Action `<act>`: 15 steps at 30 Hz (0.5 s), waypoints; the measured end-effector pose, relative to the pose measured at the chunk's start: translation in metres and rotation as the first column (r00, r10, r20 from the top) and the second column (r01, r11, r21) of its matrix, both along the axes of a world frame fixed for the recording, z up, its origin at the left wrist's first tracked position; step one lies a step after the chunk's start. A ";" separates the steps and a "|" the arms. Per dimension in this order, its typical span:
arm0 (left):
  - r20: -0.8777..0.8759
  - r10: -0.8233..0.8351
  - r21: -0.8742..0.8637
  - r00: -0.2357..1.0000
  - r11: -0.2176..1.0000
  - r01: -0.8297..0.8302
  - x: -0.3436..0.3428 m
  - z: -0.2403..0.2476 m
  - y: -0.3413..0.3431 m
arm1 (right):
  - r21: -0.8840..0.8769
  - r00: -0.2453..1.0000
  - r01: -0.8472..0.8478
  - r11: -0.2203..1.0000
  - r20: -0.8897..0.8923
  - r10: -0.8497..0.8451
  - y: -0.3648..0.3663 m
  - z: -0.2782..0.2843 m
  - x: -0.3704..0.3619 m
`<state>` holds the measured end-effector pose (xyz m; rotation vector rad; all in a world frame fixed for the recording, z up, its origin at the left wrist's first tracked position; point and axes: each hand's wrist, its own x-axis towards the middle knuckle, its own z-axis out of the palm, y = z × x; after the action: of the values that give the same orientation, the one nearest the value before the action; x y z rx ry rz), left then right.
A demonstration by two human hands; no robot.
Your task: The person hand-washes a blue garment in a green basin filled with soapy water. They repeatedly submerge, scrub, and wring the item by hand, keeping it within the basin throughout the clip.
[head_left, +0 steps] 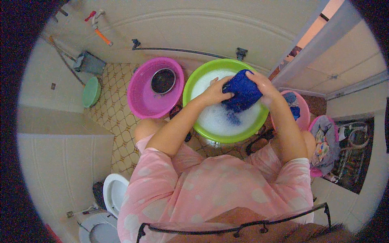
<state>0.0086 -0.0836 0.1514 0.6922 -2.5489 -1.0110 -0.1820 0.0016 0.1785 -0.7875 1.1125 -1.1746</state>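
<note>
A dark blue cloth (242, 92) is held up between my two hands over a large green basin (197, 128). White suds (219, 121) fill the basin, and the cloth's lower end hangs down into them. My left hand (219, 91) grips the cloth's left edge, thumb on the near side. On the upper right edge, my right hand (261, 84) is closed round the cloth. What kind of garment or towel the cloth is, I cannot tell.
Left of the green basin stands a pink basin (135, 101) with a round dark-centred pan or bowl (163, 81) inside. At the right are a pink tub (303, 106) with blue clothes and a basket of laundry (326, 150). A toilet (114, 190) stands at the lower left.
</note>
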 end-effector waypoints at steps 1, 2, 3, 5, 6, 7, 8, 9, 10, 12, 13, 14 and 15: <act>-0.018 0.035 0.107 0.999 0.994 -0.033 0.001 -0.003 -0.002 | -0.030 0.998 0.062 0.998 0.004 -0.062 -0.001 -0.004 -0.004; -0.033 0.072 0.214 0.997 0.975 -0.064 0.001 -0.009 -0.006 | -0.059 0.992 0.123 0.991 0.010 -0.122 -0.003 -0.011 -0.011; -0.043 0.111 0.318 0.993 0.944 -0.091 0.002 -0.013 -0.009 | -0.088 0.983 0.183 0.979 0.019 -0.182 -0.005 -0.016 -0.013; -0.112 0.202 0.465 0.973 0.876 -0.128 0.002 -0.007 -0.011 | -0.136 0.973 0.145 0.980 -0.161 -0.166 -0.007 -0.022 -0.012; -0.140 0.250 0.535 0.958 0.833 -0.140 0.002 -0.003 -0.011 | -0.156 0.955 0.122 0.980 -0.250 -0.159 -0.008 -0.025 -0.010; -0.145 0.302 0.567 0.942 0.806 -0.170 0.000 0.014 -0.005 | -0.197 0.930 0.030 0.980 -0.353 -0.100 -0.009 -0.032 -0.008; -0.209 0.352 0.666 0.912 0.734 -0.131 0.000 0.011 -0.007 | -0.229 0.891 -0.072 0.971 -0.453 -0.041 -0.010 -0.040 -0.002; -0.264 0.408 0.752 0.874 0.655 -0.078 -0.001 0.005 -0.012 | -0.250 0.835 -0.177 0.952 -0.550 0.011 -0.010 -0.046 0.005; -0.307 0.469 0.824 0.828 0.566 -0.016 -0.001 0.003 -0.013 | -0.230 0.686 -0.249 0.941 -0.728 0.004 -0.007 -0.050 0.011; -0.242 0.571 0.887 0.784 0.459 -0.060 -0.001 0.002 -0.013 | -0.027 0.551 -0.444 0.895 -0.796 0.249 -0.014 -0.055 0.011; -0.204 0.609 0.879 0.767 0.459 -0.131 0.000 -0.003 -0.017 | -0.017 0.610 -0.410 0.912 -0.749 0.260 -0.015 -0.054 0.012; -0.166 0.646 0.867 0.745 0.456 -0.202 0.002 -0.007 -0.020 | -0.004 0.666 -0.375 0.927 -0.697 0.267 -0.016 -0.053 0.011; -0.104 0.612 0.835 0.784 0.482 -0.265 0.006 -0.011 -0.023 | 0.013 0.718 -0.342 0.940 -0.641 0.270 -0.016 -0.053 0.011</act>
<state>0.0142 -0.1062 0.1401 1.1534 -1.3234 -1.8412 -0.1715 -0.0148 0.1254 -1.4711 1.4006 -0.6850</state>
